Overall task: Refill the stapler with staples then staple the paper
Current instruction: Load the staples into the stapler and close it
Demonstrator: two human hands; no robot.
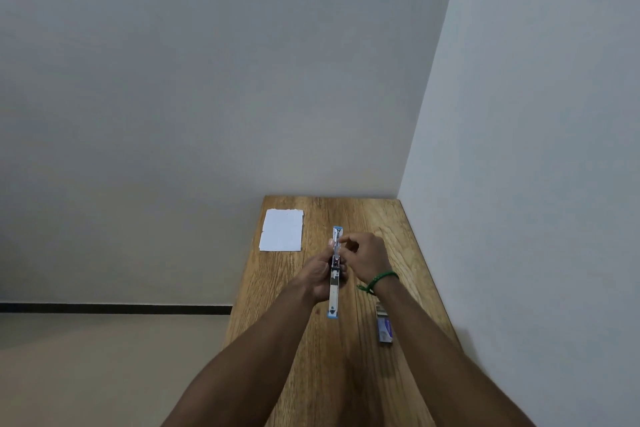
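Note:
A blue and silver stapler (335, 291) is swung fully open into one long strip, held above the wooden table (374, 218). My left hand (317, 276) grips it around the hinge in the middle. My right hand (363, 258) has its fingertips pinched at the far half of the stapler, over the metal channel; whether staples sit between the fingers is too small to tell. White paper (282, 230) lies flat at the table's far left corner. A small staple box (384, 328), open at its far end, lies on the table to the right.
The table stands in a corner, with a wall along its right side and another behind its far edge. Its left edge drops to a beige floor. A green band is on my right wrist.

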